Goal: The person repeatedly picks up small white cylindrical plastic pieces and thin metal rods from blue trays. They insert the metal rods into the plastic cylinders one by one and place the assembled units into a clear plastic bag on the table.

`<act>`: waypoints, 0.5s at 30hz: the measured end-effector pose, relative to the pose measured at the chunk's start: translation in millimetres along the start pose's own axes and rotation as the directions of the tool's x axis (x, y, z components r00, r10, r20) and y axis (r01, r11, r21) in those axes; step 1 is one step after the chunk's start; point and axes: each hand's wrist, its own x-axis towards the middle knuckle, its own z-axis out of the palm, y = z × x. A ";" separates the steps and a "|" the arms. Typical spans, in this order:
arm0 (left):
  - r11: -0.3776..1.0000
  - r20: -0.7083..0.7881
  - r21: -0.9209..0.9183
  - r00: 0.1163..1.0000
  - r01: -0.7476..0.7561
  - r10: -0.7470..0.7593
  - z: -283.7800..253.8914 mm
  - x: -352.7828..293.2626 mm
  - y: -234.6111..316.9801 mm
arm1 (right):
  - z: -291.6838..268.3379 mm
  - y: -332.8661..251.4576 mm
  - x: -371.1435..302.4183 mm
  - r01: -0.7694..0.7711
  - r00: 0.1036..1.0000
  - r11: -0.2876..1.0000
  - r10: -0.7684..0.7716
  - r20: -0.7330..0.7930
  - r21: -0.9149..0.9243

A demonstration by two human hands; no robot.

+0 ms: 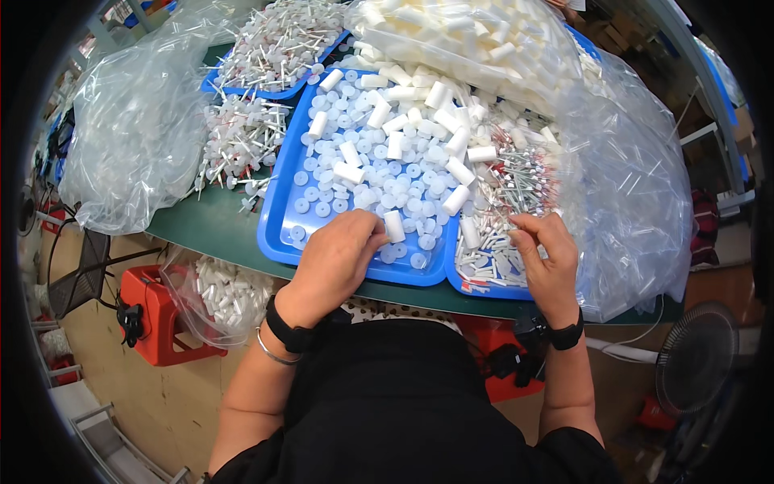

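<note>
My left hand [337, 260] rests on the near part of a blue tray [278, 211] full of small white round caps [367, 173] and white cylinders [393, 226]. Its fingers curl down over the caps; what they hold is hidden. My right hand [548, 256] hovers over a second blue tray [476, 290] of thin white and red stick parts [516, 181], fingertips pinching among them.
A clear bag of white cylinders [459, 32] lies at the back. Crumpled clear bags sit left [133, 121] and right [629, 194]. More stick parts [242, 141] lie on the green table [205, 230]. A red stool [157, 319] and a fan [693, 359] stand on the floor.
</note>
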 end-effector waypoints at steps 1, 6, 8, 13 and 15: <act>0.983 0.008 -0.149 0.994 0.112 -0.112 0.5 0.4 1.4 | 1.4 -1.6 1.2 0.044 0.999 0.999 -0.044 -0.002 -0.015; 0.340 0.226 -0.855 0.870 0.393 -0.437 6.3 6.5 20.6 | 12.1 -26.8 -5.8 -0.069 0.996 0.981 0.058 0.069 0.181; 0.081 0.349 -0.908 0.847 0.412 -0.400 15.2 4.2 28.2 | 16.9 -34.7 -11.9 -0.110 0.991 0.955 0.085 0.101 0.274; -0.355 0.538 -0.824 0.807 0.442 -0.244 34.9 -1.3 32.3 | 19.9 -45.2 -13.4 -0.078 0.985 0.965 0.037 0.166 0.250; -0.390 0.534 -0.817 0.814 0.426 -0.228 38.6 -4.1 31.6 | 24.0 -44.6 -14.7 -0.063 0.989 0.972 0.030 0.147 0.226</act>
